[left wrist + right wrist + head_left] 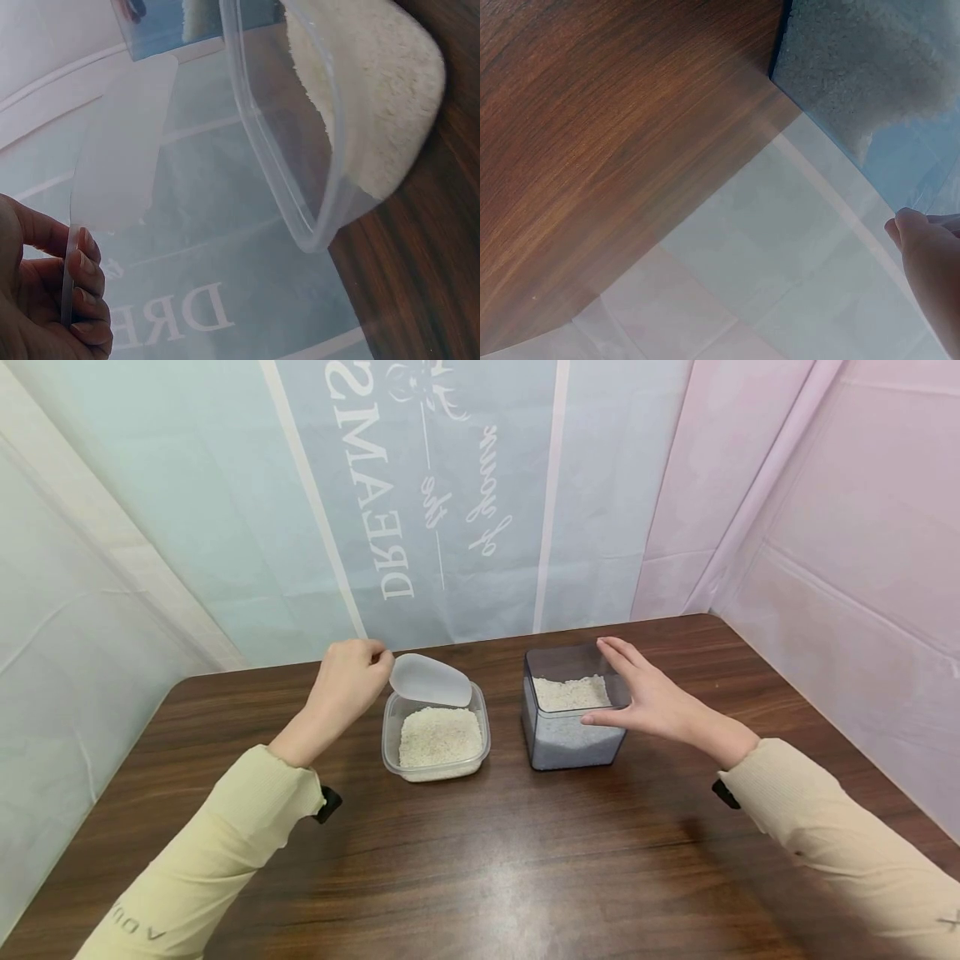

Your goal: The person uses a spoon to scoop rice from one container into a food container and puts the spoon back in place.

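My left hand (351, 681) pinches the end of a translucent white plastic scoop (431, 681); in the left wrist view its fingers curl round the narrow handle. The blade (124, 142) looks bare and overlaps the back rim of a clear plastic container (389, 750) in the head view. White rice (441, 737) lies in that container. To the right stands a square, smoky-blue transparent box (534, 739), partly filled with rice (572, 693). My right hand (651, 697) spans its right side, fingers extended toward the back rim, thumb across the front wall.
Both vessels stand on a dark brown wooden table (465, 860), near its back edge. Behind hangs a pale blue curtain (480, 568) with white lettering, and pinkish cloth (862, 527) closes off the right side. Black wrist straps (327, 805) show below the sleeves.
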